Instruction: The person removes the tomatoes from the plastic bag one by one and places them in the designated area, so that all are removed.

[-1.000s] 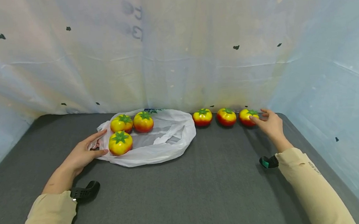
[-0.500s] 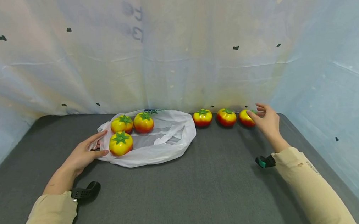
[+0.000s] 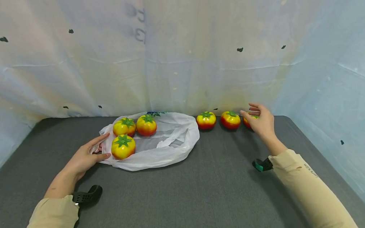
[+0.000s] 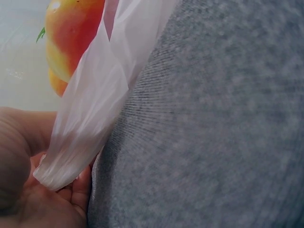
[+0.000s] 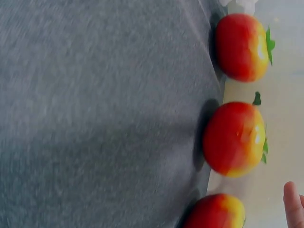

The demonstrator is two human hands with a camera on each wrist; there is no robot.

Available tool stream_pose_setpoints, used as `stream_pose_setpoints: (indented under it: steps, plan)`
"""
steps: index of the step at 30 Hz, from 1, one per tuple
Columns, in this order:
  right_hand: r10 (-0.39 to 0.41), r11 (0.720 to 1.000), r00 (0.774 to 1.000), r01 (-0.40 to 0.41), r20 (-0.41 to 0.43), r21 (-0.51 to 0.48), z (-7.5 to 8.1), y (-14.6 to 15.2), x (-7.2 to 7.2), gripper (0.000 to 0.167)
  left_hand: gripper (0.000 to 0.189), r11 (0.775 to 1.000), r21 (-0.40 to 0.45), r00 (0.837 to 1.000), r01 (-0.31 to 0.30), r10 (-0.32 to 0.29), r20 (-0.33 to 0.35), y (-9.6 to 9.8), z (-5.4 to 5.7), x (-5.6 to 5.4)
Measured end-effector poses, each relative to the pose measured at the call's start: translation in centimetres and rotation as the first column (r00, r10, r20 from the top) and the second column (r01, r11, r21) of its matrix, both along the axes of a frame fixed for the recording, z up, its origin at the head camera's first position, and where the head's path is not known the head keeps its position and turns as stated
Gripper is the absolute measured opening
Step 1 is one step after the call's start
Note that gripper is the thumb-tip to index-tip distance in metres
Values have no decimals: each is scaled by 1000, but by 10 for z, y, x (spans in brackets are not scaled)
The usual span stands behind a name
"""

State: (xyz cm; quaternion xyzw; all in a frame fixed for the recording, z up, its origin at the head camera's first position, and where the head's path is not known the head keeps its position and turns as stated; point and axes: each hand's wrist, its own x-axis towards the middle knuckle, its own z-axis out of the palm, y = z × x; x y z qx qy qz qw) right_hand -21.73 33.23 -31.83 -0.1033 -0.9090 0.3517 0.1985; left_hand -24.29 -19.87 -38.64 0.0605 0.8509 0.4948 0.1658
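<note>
A white plastic bag [image 3: 160, 161] lies spread on the dark table with its mouth wide. Three glossy yellow-and-red tomatoes [image 3: 123, 146] with green star-shaped tops sit at its left end. My left hand [image 3: 80, 157] holds the bag's left edge; in the left wrist view, the gathered plastic [image 4: 90, 109] runs between thumb and curled fingers. To the right of the bag, tomatoes stand in a row: a left one [image 3: 206, 120], a middle one [image 3: 230, 120] and a right one [image 3: 247, 122]. My right hand [image 3: 262, 121], fingers spread, hovers by the right tomato and partly hides it.
Behind the row and the bag hangs a pale plastic sheet [image 3: 177, 56] with dark specks, close to the table's back edge. A bluish sheet [image 3: 339, 114] rises along the right side. The dark grey table [image 3: 184, 204] extends toward me.
My right hand has moved left, from the right side of the right tomato to over it, covering more of it. The left hand, the bag and the tomatoes stay put.
</note>
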Motion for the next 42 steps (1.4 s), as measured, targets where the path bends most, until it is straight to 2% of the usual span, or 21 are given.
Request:
stream_pose_setpoints:
  steps: [15, 28, 42]
  plan:
    - [84, 996, 996, -84, -38, 6, 0, -23, -3, 54, 84, 1000, 3, 1000, 11, -11, -6, 0, 0, 0]
    - [171, 984, 984, -173, -47, -35, -3, -43, -6, 53, 85, 1000, 5, 1000, -3, 3, 1, 0, -1, -1]
    - [216, 975, 975, -219, -58, -45, -7, -69, -6, 49, 84, 1000, 17, 1000, 12, -12, -11, -2, 0, 0]
